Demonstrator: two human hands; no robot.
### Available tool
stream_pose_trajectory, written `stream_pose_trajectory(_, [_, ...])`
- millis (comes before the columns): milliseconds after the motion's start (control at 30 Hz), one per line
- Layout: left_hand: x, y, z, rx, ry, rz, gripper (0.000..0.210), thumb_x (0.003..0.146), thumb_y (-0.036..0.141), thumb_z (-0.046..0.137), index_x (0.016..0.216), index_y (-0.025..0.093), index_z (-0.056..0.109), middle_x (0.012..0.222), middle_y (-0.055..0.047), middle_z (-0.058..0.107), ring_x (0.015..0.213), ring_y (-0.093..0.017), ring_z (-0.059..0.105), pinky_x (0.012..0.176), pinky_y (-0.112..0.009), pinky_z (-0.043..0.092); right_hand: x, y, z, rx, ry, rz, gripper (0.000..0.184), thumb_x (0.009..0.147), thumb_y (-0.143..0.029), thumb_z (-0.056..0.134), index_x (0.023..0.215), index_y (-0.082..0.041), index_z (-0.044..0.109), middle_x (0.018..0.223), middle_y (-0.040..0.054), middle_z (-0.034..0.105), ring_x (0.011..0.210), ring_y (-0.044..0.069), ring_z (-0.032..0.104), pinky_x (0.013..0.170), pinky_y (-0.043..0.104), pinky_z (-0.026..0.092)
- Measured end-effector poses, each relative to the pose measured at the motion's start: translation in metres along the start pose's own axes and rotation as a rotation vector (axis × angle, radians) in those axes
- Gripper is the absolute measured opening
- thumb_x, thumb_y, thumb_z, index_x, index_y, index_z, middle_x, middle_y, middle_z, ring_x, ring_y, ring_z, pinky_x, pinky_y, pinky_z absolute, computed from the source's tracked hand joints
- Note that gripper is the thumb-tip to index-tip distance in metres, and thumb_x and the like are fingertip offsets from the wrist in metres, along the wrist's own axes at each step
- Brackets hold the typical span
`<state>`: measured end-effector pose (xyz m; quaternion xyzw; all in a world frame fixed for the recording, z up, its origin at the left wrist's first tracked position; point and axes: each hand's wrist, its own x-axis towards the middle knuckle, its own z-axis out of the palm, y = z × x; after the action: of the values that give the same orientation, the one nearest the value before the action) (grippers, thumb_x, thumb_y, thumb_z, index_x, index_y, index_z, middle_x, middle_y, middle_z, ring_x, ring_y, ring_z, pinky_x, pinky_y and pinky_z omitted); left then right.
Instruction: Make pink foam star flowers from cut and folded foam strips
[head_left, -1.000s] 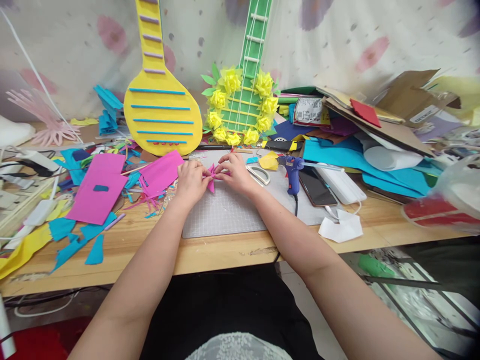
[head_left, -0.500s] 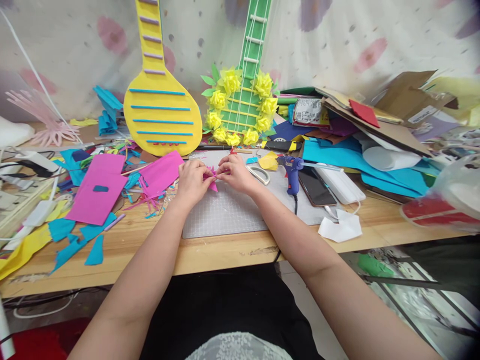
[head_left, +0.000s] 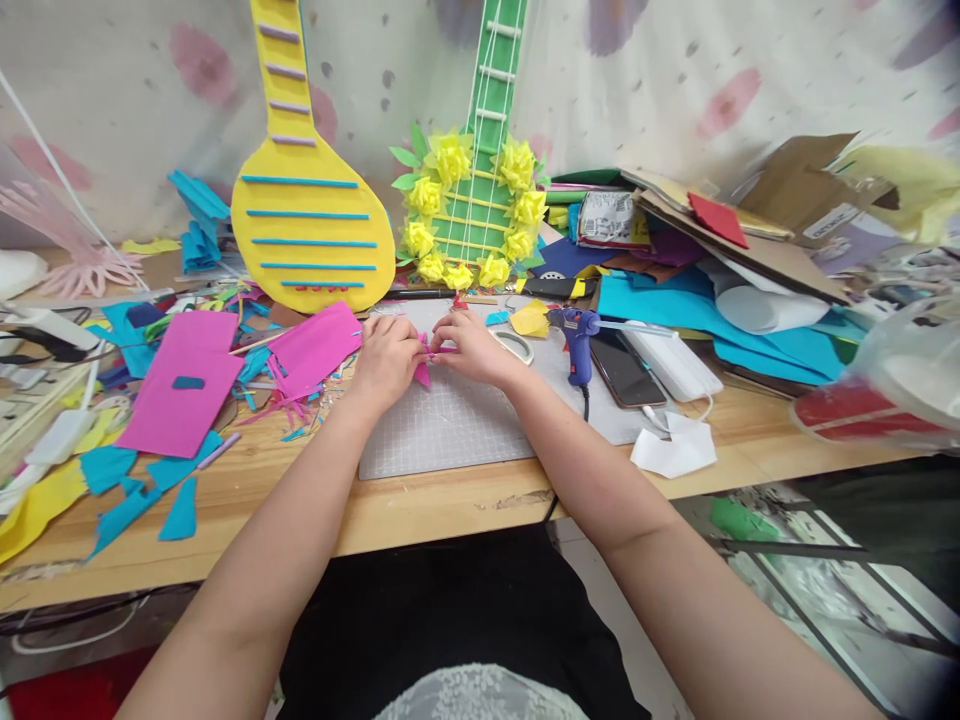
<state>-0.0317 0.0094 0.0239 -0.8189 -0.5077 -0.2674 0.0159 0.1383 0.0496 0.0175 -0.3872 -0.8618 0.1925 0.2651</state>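
Between my fingertips is a small magenta paper flower (head_left: 424, 374), partly hidden by the fingers. My left hand (head_left: 388, 358) pinches its left side, and my right hand (head_left: 471, 346) pinches it from the right. Both hands are over the grey gridded cutting mat (head_left: 450, 430). Just right of my right hand lie white-handled scissors (head_left: 516, 347), partly covered. A blue glue gun (head_left: 579, 345) stands farther right. Behind the hands leans a green paper guitar shape (head_left: 480, 215) ringed with yellow paper flowers (head_left: 452, 158), beside a yellow one (head_left: 315, 225) with blue strips.
Magenta sheets (head_left: 184, 385) and blue scraps (head_left: 180, 512) cover the left of the wooden table (head_left: 450, 520). A phone (head_left: 628, 372), a white power bank (head_left: 679, 365) and a plastic tub (head_left: 885, 390) are on the right. Paper and cardboard (head_left: 739, 250) pile up behind them.
The camera view has shifted slightly, so the scene sits a little farther left. My hands stay together on the magenta flower, with a small change in finger position.
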Motion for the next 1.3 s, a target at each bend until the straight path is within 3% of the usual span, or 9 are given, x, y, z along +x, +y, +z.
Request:
stream_pose_trajectory(367, [-0.006,-0.003,0.004,-0.039,0.065,-0.116,0.010,0.074,0.034,0.068,0.075,0.024,0.068,0.092,-0.006,0.058,0.099,-0.027,0.045,0.089,-0.045,0.028,0.002,0.005,0.002,0.004,0.036,-0.022,0.001,0.074,-0.021,0.070,0.073,-0.021,0.070,0.101,0.0046,0.062,0.105,0.022,0.048,0.097,0.041,0.038])
stream_pose_trajectory(733, [-0.001,0.000,0.004,-0.004,0.038,-0.053,0.013,0.078,0.026,0.063,0.066,0.022,0.065,0.086,-0.007,0.060,0.096,-0.026,0.047,0.086,-0.045,0.030,0.004,0.008,0.001,-0.040,0.007,-0.048,0.006,0.074,-0.027,0.070,0.077,-0.022,0.071,0.104,0.0057,0.060,0.106,0.022,0.047,0.096,0.041,0.037])
stream_pose_trajectory(933, [-0.001,-0.004,0.009,0.064,0.079,0.000,0.012,0.078,0.029,0.064,0.068,0.023,0.067,0.084,-0.006,0.061,0.094,-0.025,0.048,0.085,-0.045,0.029,0.002,0.003,-0.001,-0.048,0.009,-0.070,0.005,0.075,-0.023,0.069,0.078,-0.019,0.068,0.099,0.0059,0.059,0.104,0.021,0.047,0.094,0.039,0.037])
stream_pose_trajectory(1167, [-0.005,-0.003,0.010,0.110,0.128,-0.022,0.014,0.076,0.034,0.066,0.084,0.022,0.067,0.097,-0.007,0.062,0.098,-0.026,0.048,0.084,-0.043,0.031,0.005,0.004,-0.001,-0.062,0.032,-0.086,0.005,0.077,-0.016,0.064,0.074,-0.018,0.068,0.096,0.0062,0.060,0.101,0.020,0.045,0.095,0.038,0.036])
stream_pose_trajectory(1300, [-0.005,-0.003,0.011,0.085,0.118,-0.047,0.010,0.078,0.032,0.064,0.078,0.023,0.066,0.093,-0.006,0.063,0.097,-0.025,0.048,0.083,-0.042,0.031,0.005,0.005,0.000,-0.071,0.025,-0.077,0.004,0.076,-0.015,0.065,0.075,-0.016,0.068,0.097,0.0072,0.060,0.102,0.021,0.046,0.096,0.038,0.036])
